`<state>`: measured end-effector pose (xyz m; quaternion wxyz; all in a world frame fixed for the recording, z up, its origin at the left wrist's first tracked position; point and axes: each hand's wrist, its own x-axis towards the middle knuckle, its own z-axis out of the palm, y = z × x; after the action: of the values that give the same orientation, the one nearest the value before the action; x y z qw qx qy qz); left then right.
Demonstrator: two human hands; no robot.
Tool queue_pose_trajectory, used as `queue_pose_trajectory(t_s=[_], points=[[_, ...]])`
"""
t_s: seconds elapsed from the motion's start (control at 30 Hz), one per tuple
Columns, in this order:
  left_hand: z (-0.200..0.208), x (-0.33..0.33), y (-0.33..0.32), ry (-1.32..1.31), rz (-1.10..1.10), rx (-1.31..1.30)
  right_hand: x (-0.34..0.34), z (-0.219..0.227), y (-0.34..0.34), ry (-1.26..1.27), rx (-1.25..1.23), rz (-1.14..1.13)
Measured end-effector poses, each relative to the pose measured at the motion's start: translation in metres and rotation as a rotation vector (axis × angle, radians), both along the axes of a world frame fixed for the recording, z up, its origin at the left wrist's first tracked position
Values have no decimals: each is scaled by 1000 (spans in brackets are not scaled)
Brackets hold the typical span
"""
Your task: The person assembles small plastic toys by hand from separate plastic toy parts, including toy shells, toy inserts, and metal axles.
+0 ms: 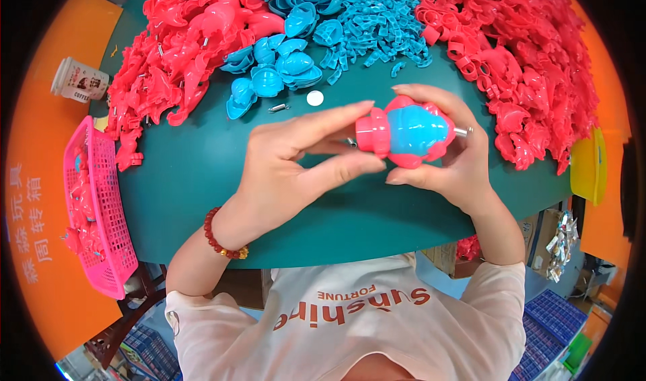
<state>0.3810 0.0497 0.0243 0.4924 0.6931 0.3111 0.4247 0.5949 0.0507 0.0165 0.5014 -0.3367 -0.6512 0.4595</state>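
Between my two hands, above the green table, is a red and blue plastic toy body [416, 131] lying sideways. My right hand [474, 156] curls around its wider end, thumb below and fingers above. A silver metal piece [461, 132] sticks out of that end toward my palm. Thumb and forefinger of my left hand [282, 156] close on the red ring-like narrow end [369, 133]. A small metal bit [351, 142] shows by the left fingers; its kind is unclear. Beyond them lie a white disc [315, 98] and a small metal spring [278, 108].
Red plastic parts are heaped at the far left [182, 51] and right [518, 65]. Between them lie blue shells [268, 82] and small blue pieces [380, 24]. A pink basket [111, 213] and paper cup [81, 80] stand left, a yellow bin [589, 169] right.
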Motion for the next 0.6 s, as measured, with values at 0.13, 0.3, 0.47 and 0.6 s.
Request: queue_pose_trajectory(t_s=[0.13, 0.3, 0.47, 0.6], points=[[15, 11, 0, 142, -172, -26, 8, -1, -2, -327, 248, -49], [0, 5, -2, -247, -231, -374, -1, 0, 0, -297, 236, 95], [7, -3, -32, -85, -205, -274, 4, 0, -17, -386, 354, 177], [17, -34, -46, 257, 108, 210, -10, 1, -14, -423, 169, 334]])
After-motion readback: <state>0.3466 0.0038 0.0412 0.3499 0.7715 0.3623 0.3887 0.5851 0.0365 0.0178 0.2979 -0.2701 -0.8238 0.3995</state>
